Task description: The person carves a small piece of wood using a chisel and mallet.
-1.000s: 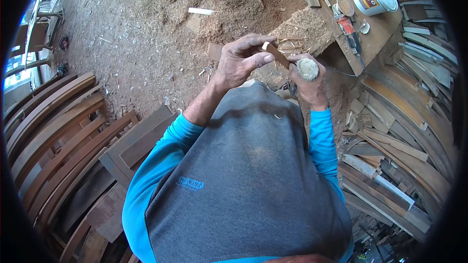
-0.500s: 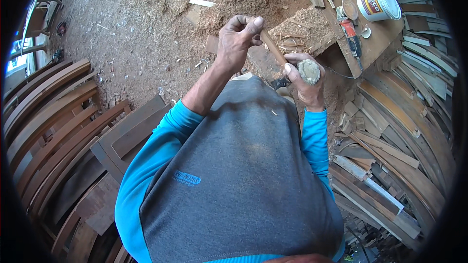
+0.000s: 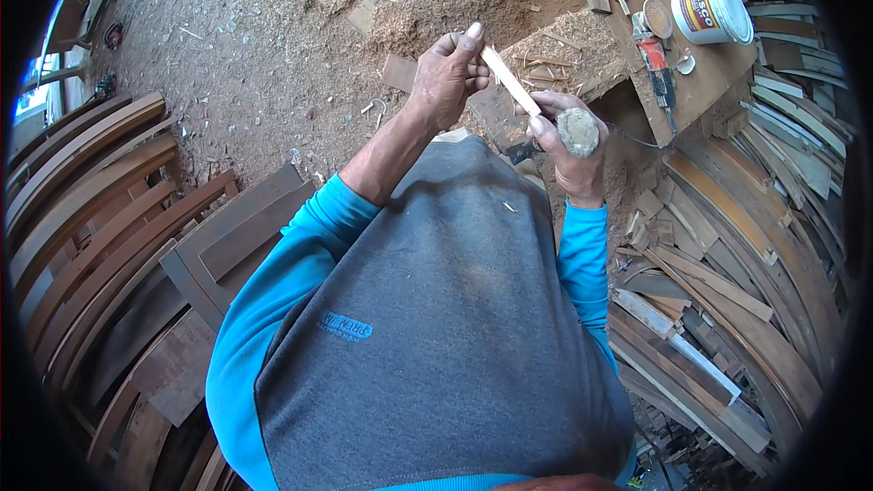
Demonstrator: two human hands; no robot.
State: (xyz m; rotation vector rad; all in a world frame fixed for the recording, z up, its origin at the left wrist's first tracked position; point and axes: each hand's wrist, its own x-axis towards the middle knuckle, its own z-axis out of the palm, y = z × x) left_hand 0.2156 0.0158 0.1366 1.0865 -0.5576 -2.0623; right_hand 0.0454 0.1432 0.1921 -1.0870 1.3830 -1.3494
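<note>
Wood stick [image 3: 509, 80]: pinched at far end by left hand [image 3: 446, 82], slanting down-right to right hand [image 3: 566, 141].
Right grip: closed on grey lump [image 3: 577, 132], touching stick's near end.
Nearer: right hand.
Around: sawdust floor [image 3: 273, 55], white tub [image 3: 712, 11] on board [image 3: 691, 73], stacked slats [image 3: 82, 191].
Blocking: nothing between hands.

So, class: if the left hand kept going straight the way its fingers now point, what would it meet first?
The left hand, pinching a thin wooden strip, points up and right. It would probably first meet the sawdust-covered board just beyond, though depth is hard to judge here.
</note>
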